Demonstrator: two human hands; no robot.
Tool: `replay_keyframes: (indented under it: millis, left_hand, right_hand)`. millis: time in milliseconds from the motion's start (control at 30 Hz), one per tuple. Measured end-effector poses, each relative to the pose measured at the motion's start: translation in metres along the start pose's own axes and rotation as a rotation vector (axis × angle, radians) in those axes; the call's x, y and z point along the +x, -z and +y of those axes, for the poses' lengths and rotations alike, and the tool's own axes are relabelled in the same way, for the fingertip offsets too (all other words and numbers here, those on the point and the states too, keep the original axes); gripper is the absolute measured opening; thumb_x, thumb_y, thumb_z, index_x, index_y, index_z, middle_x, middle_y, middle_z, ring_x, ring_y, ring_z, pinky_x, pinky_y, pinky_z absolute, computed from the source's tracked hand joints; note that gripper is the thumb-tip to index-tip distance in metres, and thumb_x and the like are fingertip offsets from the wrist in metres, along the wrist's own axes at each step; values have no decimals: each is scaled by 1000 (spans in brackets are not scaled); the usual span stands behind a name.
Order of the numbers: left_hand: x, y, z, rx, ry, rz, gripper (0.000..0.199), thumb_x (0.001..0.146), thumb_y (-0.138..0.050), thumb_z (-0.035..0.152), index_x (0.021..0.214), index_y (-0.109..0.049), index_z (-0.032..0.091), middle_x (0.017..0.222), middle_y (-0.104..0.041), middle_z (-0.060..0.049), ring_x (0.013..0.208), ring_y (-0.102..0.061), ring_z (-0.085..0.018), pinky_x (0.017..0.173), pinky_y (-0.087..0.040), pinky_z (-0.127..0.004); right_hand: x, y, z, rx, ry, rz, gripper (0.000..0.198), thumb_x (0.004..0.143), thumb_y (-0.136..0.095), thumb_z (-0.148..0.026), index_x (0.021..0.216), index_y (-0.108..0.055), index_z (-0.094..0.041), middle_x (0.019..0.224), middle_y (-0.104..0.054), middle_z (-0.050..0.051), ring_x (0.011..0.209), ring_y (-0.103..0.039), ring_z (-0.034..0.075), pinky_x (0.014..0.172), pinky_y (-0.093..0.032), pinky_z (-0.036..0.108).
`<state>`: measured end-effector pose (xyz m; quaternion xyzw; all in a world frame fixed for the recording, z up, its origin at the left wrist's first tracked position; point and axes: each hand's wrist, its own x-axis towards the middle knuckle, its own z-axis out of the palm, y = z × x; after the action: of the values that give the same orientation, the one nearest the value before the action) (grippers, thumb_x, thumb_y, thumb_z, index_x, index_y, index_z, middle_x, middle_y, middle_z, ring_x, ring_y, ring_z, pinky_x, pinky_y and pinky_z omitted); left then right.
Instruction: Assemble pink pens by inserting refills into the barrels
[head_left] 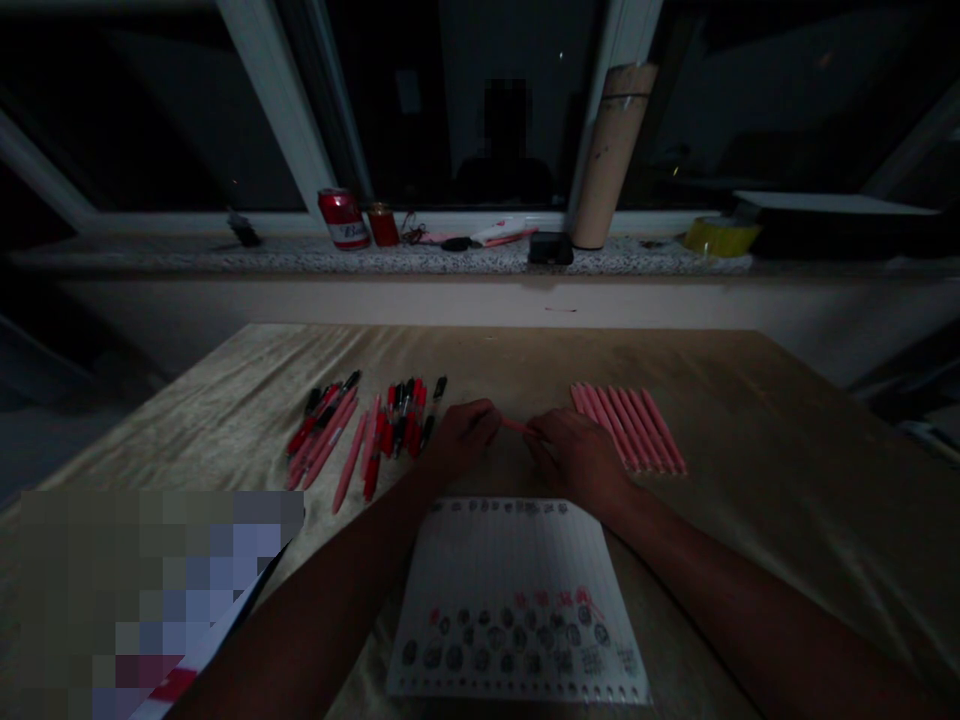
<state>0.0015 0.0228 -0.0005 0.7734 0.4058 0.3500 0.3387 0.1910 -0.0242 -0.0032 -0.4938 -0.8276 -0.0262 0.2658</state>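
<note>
A pink pen [514, 426] lies level between my two hands, above the far edge of the notepad. My left hand [469, 432] is closed around its left end, and the fingers of my right hand [574, 448] pinch the right end. Close to my right hand is a neat row of several pink pens [637, 430], side by side. Left of my left hand lie loose pens: pink ones [351, 465], red ones [373, 475] and black ones [435, 410]. Below my wrists lies a spiral notepad [510, 560] with dark and red scribbled marks.
A brownish cloth [495, 350] covers the table. On the window sill stand a red can [344, 218], a small red jar [383, 226], a tall cardboard-coloured tube [611, 160], a dark box-shaped thing [550, 248] and a yellow tape roll [720, 237]. The lower left is blurred out.
</note>
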Motion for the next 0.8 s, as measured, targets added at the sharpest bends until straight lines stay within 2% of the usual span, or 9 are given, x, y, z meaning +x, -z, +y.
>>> replay_keyframes:
  millis: [133, 267, 400, 800]
  left_hand:
    - [0, -1, -2, -55, 3, 31, 33, 87, -38, 38, 65, -47, 16, 55, -43, 4, 53, -41, -9, 52, -32, -22]
    - [-1, -2, -8, -130, 19, 11, 22, 86, -40, 35, 76, -48, 17, 57, -44, 5, 51, -40, -8, 49, -31, -21]
    - [0, -2, -9, -110, 21, 18, 19, 85, -42, 31, 72, -46, 17, 55, -42, 6, 51, -38, -8, 49, -29, -20]
    - [0, -2, -4, -20, 10, 31, 39, 90, -36, 39, 58, -44, 16, 52, -43, 4, 51, -41, -9, 53, -30, -24]
  right_hand:
    - [0, 1, 0, 1, -7, 12, 18, 88, -45, -25, 90, -61, -17, 80, -62, 7, 76, -54, 19, 69, -39, 30]
    - [0, 1, 0, -8, -10, 24, 19, 88, -45, -25, 90, -62, -17, 79, -62, 7, 74, -54, 19, 68, -38, 30]
    - [0, 1, -1, 1, -12, 15, 19, 89, -44, -26, 91, -61, -17, 80, -62, 7, 75, -54, 19, 69, -39, 30]
    - [0, 1, 0, -19, -14, -1, 18, 88, -45, -26, 92, -60, -16, 81, -62, 7, 76, -54, 19, 69, -39, 30]
